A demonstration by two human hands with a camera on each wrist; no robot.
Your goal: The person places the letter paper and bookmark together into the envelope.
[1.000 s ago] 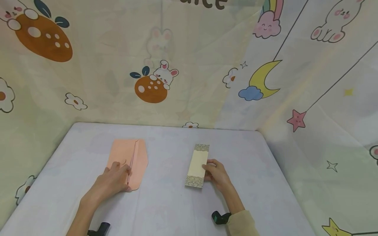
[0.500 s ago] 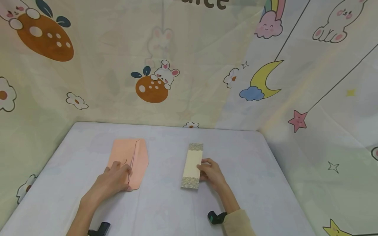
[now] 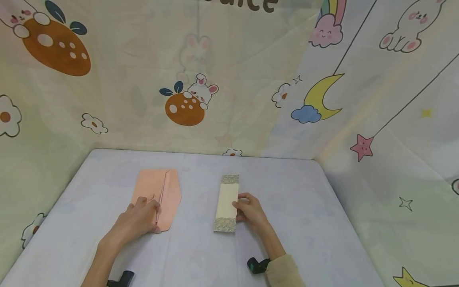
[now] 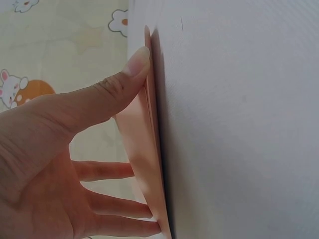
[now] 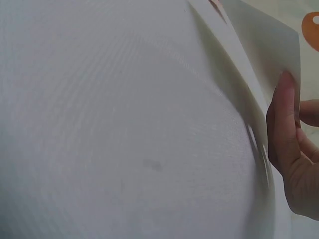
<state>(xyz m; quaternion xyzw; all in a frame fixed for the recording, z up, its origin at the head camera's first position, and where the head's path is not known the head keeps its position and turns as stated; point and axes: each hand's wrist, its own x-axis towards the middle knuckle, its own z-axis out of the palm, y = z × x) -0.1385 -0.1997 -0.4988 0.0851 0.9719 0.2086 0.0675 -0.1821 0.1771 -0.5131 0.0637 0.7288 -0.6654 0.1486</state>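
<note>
"What's closest to us?"

"A soft cream sleeve [image 3: 285, 271] on the right arm, with a smooth black device [image 3: 257, 265] beside it. Another black piece [image 3: 124, 278] pokes out by the left wrist."

"And the hands?"

"The left hand [image 3: 136, 217] has its fingers spread apart, resting on a salmon-pink paper envelope [image 3: 170, 203], thumb at the near edge. It's on the left of the worktop [image 3: 201, 255], with a pointed flap and a long seam."

"The right hand [image 3: 252, 213]?"

"Thumb and fingers clamped on the right edge of a narrow oblong card [image 3: 226, 199], plain cream in the middle, speckled grey bands at both ends. It's well apart from the envelope."

"What's beyond the smooth white worktop?"

"A lightly creased cloth backdrop [image 3: 244, 123], printed with a rounded orange fruit [image 3: 184, 111], a yellow crescent moon [image 3: 316, 93] and a pink star [image 3: 362, 148]."
</note>
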